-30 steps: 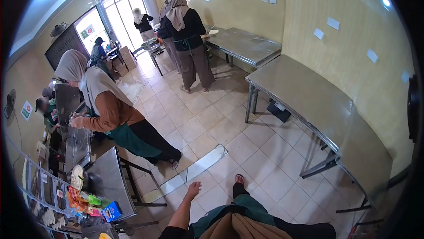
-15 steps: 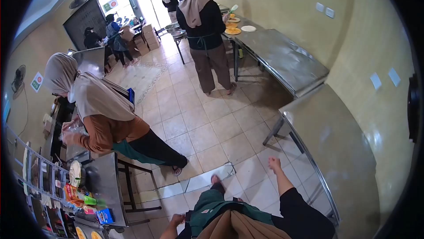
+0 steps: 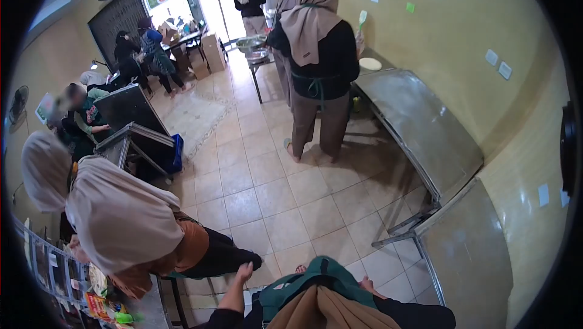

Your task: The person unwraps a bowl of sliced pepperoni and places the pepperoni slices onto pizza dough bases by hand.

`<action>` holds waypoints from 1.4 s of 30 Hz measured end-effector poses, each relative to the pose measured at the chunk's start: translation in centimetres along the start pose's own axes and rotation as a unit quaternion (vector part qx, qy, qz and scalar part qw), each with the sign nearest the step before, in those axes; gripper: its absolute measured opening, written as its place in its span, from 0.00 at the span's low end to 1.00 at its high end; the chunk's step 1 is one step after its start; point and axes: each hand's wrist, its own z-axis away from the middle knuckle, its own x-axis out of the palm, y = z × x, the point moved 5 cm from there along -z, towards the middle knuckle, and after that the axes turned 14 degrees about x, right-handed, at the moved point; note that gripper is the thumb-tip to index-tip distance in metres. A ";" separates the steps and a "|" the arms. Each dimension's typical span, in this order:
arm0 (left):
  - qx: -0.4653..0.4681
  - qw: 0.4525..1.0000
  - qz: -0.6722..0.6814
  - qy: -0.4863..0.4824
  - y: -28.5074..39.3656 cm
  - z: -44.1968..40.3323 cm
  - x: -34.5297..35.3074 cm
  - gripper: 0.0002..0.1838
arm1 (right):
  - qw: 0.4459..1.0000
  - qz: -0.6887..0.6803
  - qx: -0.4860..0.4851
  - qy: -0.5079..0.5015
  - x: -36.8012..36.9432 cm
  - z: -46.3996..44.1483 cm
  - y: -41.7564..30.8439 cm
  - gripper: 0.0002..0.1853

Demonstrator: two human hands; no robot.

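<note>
My left hand point(image 3: 245, 272) hangs forward of my body, over the tiled floor, its fingers loosely curled with nothing seen in them. It is nearest to the dark trouser leg of a person in a light headscarf point(image 3: 121, 213), who stands bent at a side table. By my right hip, my right hand point(image 3: 366, 284) shows only partly past my green apron point(image 3: 328, 274). The fingers of that hand are too small and covered to make out. A metal table point(image 3: 473, 244) stands to the right of it, apart from the hand.
Another metal table point(image 3: 419, 116) runs along the right wall, with a pale round flatbread point(image 3: 369, 63) at its far end. A person in black point(image 3: 322, 55) stands there beside a raised spatula point(image 3: 362, 18). Packets point(image 3: 97, 306) lie at lower left. Cardboard boxes point(image 3: 214, 52) and other people are farther back.
My view has moved forward, and the people and tables ahead appear nearer. My left hand has swung forward; my right hand has swung back toward my hip.
</note>
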 end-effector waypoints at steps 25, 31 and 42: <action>-0.366 0.912 0.177 0.055 1.8 -23.2 -10.2 0.09 | 0.948 0.009 -0.253 -0.191 24.0 -6.7 -94.8 0.28; -0.036 0.988 -0.115 -0.092 -3.0 -38.3 -24.5 0.10 | 0.888 0.124 -0.443 -0.007 29.9 -17.2 -97.0 0.19; -0.116 0.937 0.288 0.160 2.7 -80.9 -55.5 0.24 | 0.963 0.263 -0.049 0.018 33.3 -15.7 -92.2 0.11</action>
